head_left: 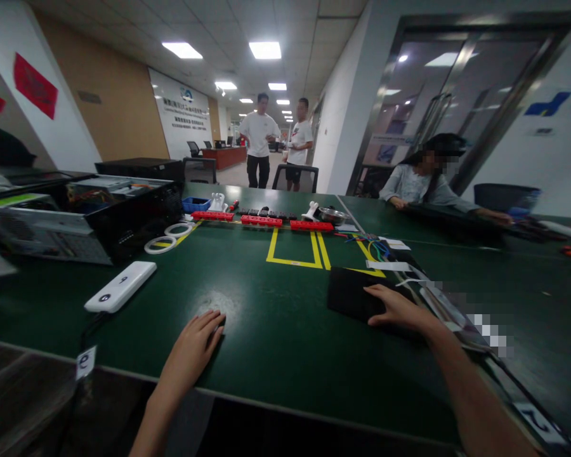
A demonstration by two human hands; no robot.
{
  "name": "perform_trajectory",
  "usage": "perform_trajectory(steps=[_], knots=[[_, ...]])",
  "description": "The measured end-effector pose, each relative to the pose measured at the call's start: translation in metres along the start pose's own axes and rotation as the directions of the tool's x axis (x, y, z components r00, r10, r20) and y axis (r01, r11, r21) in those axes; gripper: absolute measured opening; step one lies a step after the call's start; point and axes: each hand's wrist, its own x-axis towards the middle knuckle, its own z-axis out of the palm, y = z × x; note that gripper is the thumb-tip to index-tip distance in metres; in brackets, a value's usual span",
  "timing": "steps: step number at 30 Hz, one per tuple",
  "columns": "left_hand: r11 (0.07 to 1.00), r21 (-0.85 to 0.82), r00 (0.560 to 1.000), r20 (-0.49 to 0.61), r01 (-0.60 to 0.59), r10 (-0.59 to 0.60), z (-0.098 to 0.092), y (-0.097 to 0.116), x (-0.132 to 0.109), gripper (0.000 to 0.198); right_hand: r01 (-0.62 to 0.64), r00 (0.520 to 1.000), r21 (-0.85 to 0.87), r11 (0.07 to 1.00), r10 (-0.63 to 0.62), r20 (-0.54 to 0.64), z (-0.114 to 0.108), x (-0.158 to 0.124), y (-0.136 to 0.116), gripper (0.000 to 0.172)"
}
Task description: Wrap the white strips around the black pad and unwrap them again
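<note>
My left hand [193, 348] lies palm down on the green tabletop [266, 336] near its front edge, fingers stretched out and holding nothing. Over to the right, my right hand [396, 308] rests on a flat black rectangular piece [347, 293], with thumb and forefinger apart. What the black piece is cannot be made out. Its right part is covered by my hand and wrist. Just behind it run yellow tape outlines [295, 263] on the table.
An opened computer case [137, 222] stands at left, beside a white power strip [121, 287] and white rings [160, 245]. Red trays [261, 221] line the back. Coloured wires [378, 247] lie at right. A seated person [428, 178] works at far right; two people stand beyond the table.
</note>
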Motion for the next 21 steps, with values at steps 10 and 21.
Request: perform_trajectory(steps=[10, 21], knots=[[0.997, 0.011, 0.997, 0.012, -0.077, 0.077, -0.004, 0.029, 0.015, 0.033, 0.291, 0.957, 0.031, 0.956, -0.290, -0.019, 0.027, 0.015, -0.074, 0.090], [0.967, -0.079, 0.957, 0.145, -0.241, 0.251, 0.015, 0.069, 0.028, 0.041, 0.531, 0.827, -0.230, 0.816, -0.558, -0.072, 0.062, 0.016, -0.138, 0.078]])
